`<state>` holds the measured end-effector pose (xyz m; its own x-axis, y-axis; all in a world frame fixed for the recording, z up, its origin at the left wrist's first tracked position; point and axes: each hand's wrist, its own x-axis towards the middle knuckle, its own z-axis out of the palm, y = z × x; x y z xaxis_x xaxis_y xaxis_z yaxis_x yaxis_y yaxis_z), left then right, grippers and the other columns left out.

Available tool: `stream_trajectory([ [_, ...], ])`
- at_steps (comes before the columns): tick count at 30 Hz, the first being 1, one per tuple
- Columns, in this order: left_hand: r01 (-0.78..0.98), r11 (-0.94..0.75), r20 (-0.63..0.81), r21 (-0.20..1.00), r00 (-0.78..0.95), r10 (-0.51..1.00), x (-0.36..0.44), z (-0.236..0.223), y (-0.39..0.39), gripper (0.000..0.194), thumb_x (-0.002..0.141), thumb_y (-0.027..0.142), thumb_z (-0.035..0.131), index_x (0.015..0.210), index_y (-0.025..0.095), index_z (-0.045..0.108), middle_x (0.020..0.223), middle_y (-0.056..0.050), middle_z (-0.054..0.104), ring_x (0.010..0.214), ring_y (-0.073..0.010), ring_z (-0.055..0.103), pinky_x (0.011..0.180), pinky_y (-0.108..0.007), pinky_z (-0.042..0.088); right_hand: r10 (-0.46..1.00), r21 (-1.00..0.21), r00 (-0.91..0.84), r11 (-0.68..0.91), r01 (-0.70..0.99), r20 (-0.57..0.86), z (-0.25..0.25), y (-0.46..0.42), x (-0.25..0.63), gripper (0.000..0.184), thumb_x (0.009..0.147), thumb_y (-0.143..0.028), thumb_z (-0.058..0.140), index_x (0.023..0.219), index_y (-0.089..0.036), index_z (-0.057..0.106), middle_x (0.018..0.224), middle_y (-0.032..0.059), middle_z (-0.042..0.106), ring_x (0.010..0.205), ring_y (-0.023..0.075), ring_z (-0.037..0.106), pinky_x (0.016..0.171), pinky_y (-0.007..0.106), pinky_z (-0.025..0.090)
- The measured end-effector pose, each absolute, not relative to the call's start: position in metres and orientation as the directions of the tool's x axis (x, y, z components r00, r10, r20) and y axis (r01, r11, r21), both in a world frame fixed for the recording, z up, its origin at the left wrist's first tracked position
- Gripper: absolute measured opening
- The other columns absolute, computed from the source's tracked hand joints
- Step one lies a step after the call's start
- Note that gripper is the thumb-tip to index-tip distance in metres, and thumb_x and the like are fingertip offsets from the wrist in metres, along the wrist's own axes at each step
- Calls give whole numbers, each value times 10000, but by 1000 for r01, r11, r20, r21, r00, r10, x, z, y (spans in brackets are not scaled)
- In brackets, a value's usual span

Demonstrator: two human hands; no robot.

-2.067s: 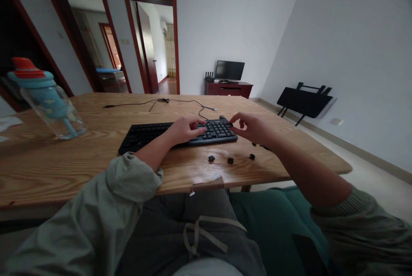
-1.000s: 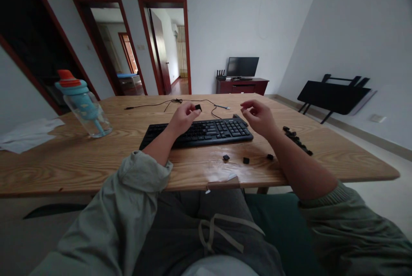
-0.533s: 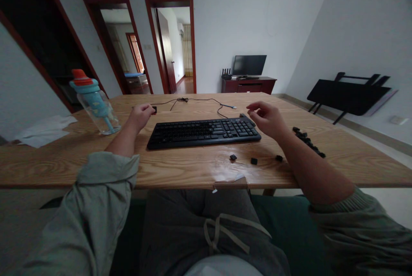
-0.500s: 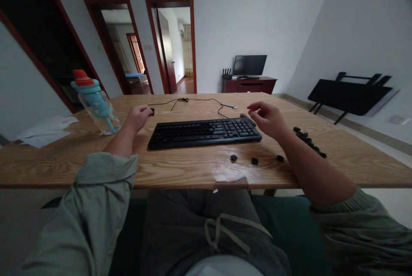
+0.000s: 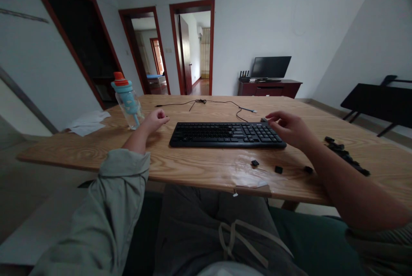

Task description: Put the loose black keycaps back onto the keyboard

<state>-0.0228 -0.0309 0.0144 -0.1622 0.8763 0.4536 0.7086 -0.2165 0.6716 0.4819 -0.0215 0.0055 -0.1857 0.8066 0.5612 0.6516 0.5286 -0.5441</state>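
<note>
A black keyboard (image 5: pixel 225 135) lies on the wooden table between my hands; part of its key area looks bare of caps. My left hand (image 5: pixel 153 122) is left of it, thumb and fingertips pinched on a small dark piece (image 5: pixel 167 117), too small to name surely. Over the keyboard's upper right corner hovers or rests my right hand (image 5: pixel 289 128), fingers curved and thumb slightly apart; I see nothing held in it, and contact is unclear. Loose black keycaps (image 5: pixel 255 163) lie in front of the keyboard. A pile of keycaps (image 5: pixel 346 155) sits beyond my right forearm.
A clear bottle (image 5: pixel 128 104) with a blue and red lid stands near my left hand, beside white tissues (image 5: pixel 88 122). A thin black cable (image 5: pixel 219 101) runs behind the keyboard. The table's front edge (image 5: pixel 199 186) is close to my lap.
My view has turned left, so everything appears further right. The small dark piece at my left fingertips shows less than before. My right fingers stay near the keyboard's upper right corner.
</note>
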Motion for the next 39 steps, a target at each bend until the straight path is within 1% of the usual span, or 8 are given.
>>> stream_trajectory([
  [6,667,-227,384,710,-95,919,-9,14,-35,215,650,290,740,704,210,547,641,32,554,631,-150,515,625,-276,407,800,-530,-221,548,648,557,2,-18,484,330,835,-471,611,1011,-207,699,822,66,702,571,169,567,535,310,423],
  [11,633,-209,229,745,52,972,-9,5,-31,340,629,470,786,781,190,667,729,-28,675,686,-181,592,657,-306,452,821,-546,-228,529,649,524,2,-19,482,363,824,-499,614,1011,-201,704,815,66,697,556,165,563,521,306,420],
  [14,661,-219,176,718,133,975,-9,1,-28,449,639,571,776,844,175,730,798,-56,712,746,-203,617,702,-328,474,824,-536,-234,524,661,517,3,-20,481,372,827,-494,602,1014,-190,710,801,62,693,546,158,554,513,300,414],
  [17,719,-232,189,655,141,972,-8,0,-27,512,639,622,760,862,161,754,842,-71,722,776,-213,619,734,-340,478,818,-515,-260,536,669,514,2,-19,482,370,839,-476,592,1037,-185,707,807,60,693,555,156,553,520,300,418],
  [26,809,-160,189,566,62,980,-2,-1,-26,436,697,613,688,758,185,632,755,-35,659,715,-194,567,670,-313,440,825,-498,-288,532,685,486,0,-17,483,359,834,-474,587,1031,-197,706,811,60,704,564,167,555,530,313,427],
  [29,824,-116,148,555,40,988,-2,1,-26,420,708,607,671,735,193,604,724,-29,631,689,-187,544,649,-305,420,831,-501,-281,522,690,480,0,-17,483,361,826,-472,594,1029,-197,710,817,64,717,559,169,559,530,316,431],
  [36,821,-175,104,543,142,984,-6,0,-26,497,727,676,631,732,179,632,699,-24,607,646,-176,514,625,-307,385,838,-479,-312,519,708,448,-4,-10,487,321,828,-447,590,993,-207,725,833,68,735,615,192,603,571,325,463],
  [39,799,-195,113,568,160,981,-9,-2,-24,499,707,665,666,761,169,640,718,-24,610,655,-169,514,622,-303,393,846,-453,-322,507,734,425,-6,-8,487,304,818,-431,584,974,-214,730,853,66,742,644,199,619,588,327,470],
])
